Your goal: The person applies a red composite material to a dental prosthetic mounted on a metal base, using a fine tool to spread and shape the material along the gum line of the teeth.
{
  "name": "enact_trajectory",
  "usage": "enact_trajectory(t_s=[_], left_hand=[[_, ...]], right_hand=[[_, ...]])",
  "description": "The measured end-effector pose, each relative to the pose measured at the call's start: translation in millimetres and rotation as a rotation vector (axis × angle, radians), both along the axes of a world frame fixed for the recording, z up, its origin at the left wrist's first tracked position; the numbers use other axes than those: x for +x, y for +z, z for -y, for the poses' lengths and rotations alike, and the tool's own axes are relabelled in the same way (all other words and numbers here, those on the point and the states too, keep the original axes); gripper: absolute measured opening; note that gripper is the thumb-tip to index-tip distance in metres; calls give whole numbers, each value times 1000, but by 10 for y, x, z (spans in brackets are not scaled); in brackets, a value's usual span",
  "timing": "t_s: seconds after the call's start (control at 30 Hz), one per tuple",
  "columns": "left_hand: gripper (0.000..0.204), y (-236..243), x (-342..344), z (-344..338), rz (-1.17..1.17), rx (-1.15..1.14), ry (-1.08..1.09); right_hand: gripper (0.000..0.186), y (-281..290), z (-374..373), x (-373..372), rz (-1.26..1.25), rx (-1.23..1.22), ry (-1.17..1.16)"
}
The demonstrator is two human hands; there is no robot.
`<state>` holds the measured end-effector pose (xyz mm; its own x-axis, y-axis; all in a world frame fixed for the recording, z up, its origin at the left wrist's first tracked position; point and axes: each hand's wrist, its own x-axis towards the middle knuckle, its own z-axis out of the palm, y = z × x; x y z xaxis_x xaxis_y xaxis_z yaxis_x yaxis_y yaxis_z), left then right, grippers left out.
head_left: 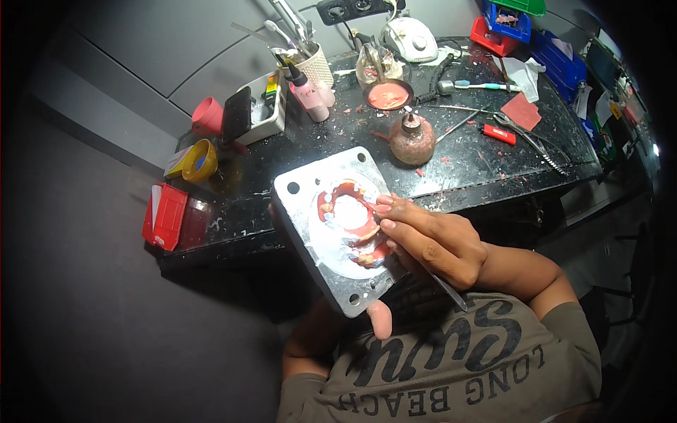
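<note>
My left hand (381,321) supports a square metal dental flask half (340,283) from below, its thumb showing at the near corner and most of its fingers hidden. White plaster (350,213) fills the flask around a reddish-pink wax denture base (364,230) with several teeth. Over the flask's right side lies my right hand (444,243), fingertips touching the wax rim. A slim metal hand tool (449,292) sticks out beneath that hand, held in its curled fingers; the working end is hidden.
On the black bench (282,158) stand a round bottle (412,143), a pan of pink wax (388,95) and a dropper bottle (308,95). Farther right lie a red lighter (498,134), pliers (534,141), a toothbrush (486,86) and a pink wax sheet (521,112). A red box (166,217) sits at left.
</note>
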<state>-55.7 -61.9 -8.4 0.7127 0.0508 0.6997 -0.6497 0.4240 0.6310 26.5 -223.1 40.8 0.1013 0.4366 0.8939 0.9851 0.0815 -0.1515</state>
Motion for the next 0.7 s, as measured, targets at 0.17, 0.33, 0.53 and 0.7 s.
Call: enact_trajectory(t_s=[0.17, 0.33, 0.53, 0.7], left_hand=[[171, -18, 8, 9, 4, -3, -12], [171, 3, 0, 4, 6, -4, -18], [171, 15, -7, -3, 2, -9, -22], [170, 35, -4, -2, -7, -21, -16]], right_hand=[[37, -3, -6, 6, 19, -3, -8], [37, 14, -32, 5, 56, 17, -19], [37, -18, -38, 14, 65, 19, -28], [36, -34, -32, 24, 62, 21, -30]])
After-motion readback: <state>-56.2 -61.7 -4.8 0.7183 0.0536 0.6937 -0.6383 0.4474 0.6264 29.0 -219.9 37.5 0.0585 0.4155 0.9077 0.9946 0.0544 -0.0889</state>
